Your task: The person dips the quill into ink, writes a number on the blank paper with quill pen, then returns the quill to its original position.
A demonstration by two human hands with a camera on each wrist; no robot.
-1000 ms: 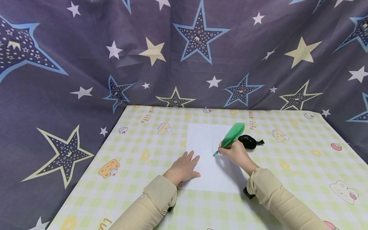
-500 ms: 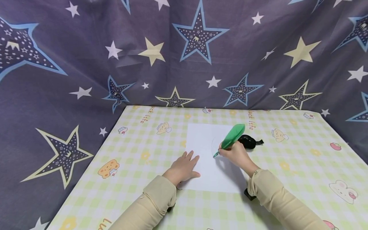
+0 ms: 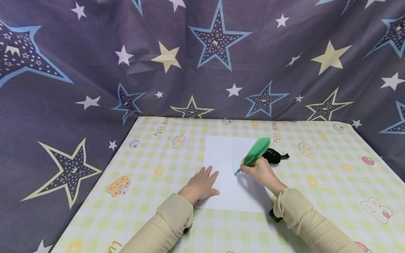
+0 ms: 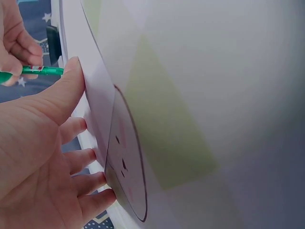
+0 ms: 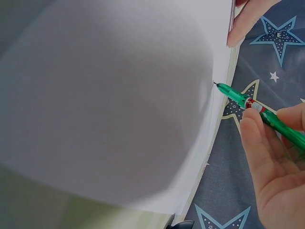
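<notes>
A green feather pen (image 3: 255,153) is pinched in my right hand (image 3: 260,171), its tip against a sheet of white paper (image 3: 226,147). From the tip a thin curved line runs up the sheet in the head view. Close up in the right wrist view, the clear green barrel of the pen (image 5: 259,109) shows a red and white band, and its dark point meets the paper. My left hand (image 3: 200,184) lies flat with fingers spread on the paper's left edge. In the left wrist view the thumb of the left hand (image 4: 35,143) rests along the sheet's edge.
Just beyond the right hand sits a glossy black rounded object (image 3: 272,156) with a short flat end. The table wears a green checked cloth (image 3: 177,161) with cartoon prints. Behind it hangs a dark curtain (image 3: 202,80) with stars.
The pen tip has slid slightly down the sheet towards me, and the curved line has grown longer. The left hand stays in place on the paper.
</notes>
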